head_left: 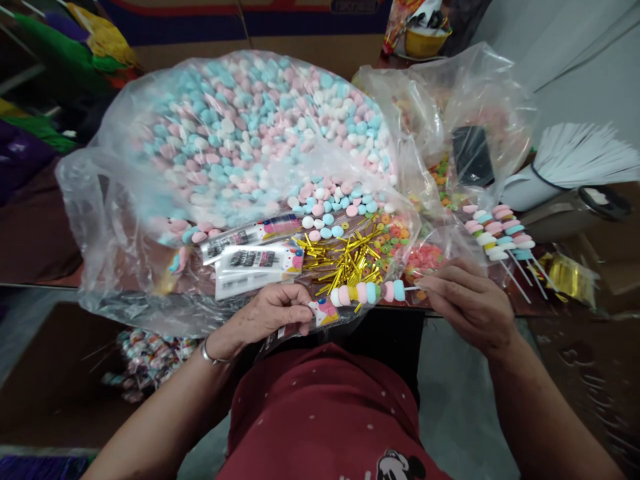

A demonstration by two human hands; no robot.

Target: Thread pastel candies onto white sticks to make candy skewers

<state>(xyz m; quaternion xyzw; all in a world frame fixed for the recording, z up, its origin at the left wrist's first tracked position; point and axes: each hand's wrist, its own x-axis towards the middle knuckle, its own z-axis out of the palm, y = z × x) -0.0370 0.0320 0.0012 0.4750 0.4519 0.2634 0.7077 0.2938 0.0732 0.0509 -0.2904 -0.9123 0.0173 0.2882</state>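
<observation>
My left hand [273,313] is closed on a small clear printed wrapper bag [323,312] near the table's front edge. My right hand [467,303] pinches the white stick of a candy skewer [367,292] strung with pink, yellow and blue pieces. The skewer lies level between both hands, its candy end pointing at the wrapper's mouth. Just beyond it lies a heap of gold twist ties [345,257]. Flat empty wrappers [257,257] lie to the left of the ties.
A big clear bag of pink, blue and white candies [240,140] fills the table's middle. Finished skewers [500,233] lie at right, by a bundle of white sticks [580,157]. Ring candies [393,233] and a dark object [473,157] sit in smaller bags. Wrapped skewers [150,360] lie below left.
</observation>
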